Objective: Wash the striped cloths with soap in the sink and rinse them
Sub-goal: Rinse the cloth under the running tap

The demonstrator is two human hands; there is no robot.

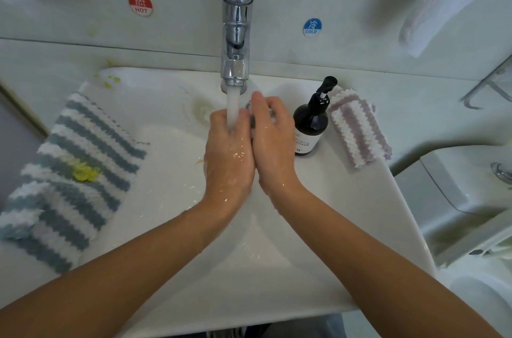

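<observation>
Left hand (230, 152) and right hand (273, 141) pressed together, fingers straight, under running tap (235, 33) to wet them; stained blue striped cloth (69, 171) waits left of sink (166, 227), purple cloth (357, 127) beside soap bottle (310, 124).

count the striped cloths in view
2. A blue-striped cloth, with a yellow stain, lies on the sink's left rim; a purple-striped cloth lies on the right rim behind the soap bottle. The hands may hide something under the tap.
</observation>
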